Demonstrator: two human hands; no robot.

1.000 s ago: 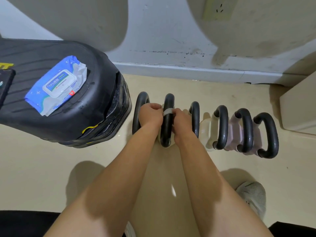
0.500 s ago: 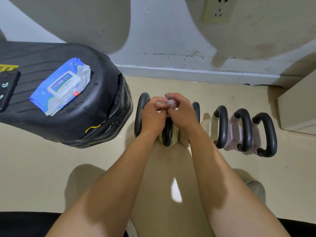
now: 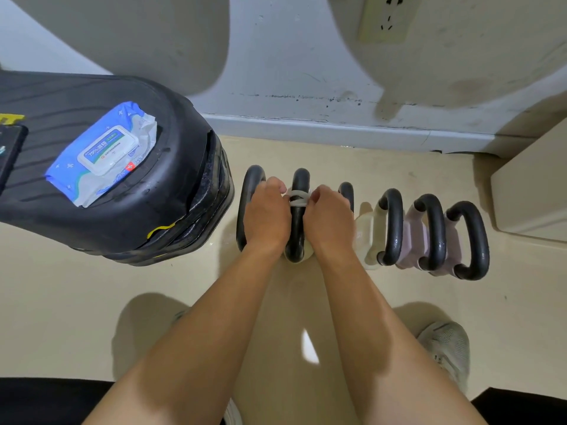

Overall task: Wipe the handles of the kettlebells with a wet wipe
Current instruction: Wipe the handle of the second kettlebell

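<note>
Several kettlebells stand in a row on the floor, each with a black loop handle. A white wet wipe is twisted around the second handle from the left, near its top. My left hand grips the wipe's left end and my right hand grips its right end, one on each side of that handle. The leftmost handle shows partly behind my left hand. The third handle is mostly hidden by my right hand. Three more handles stand further right on pale bodies.
A black padded bench end stands close on the left, with a blue pack of wet wipes lying on top. A grey wall with a skirting board runs behind. A beige box sits at the right. My shoe rests bottom right.
My hands came down from the top of the second handle and parted to either side of it. The wipe, bunched between my fingers before, now stretches around the handle.
</note>
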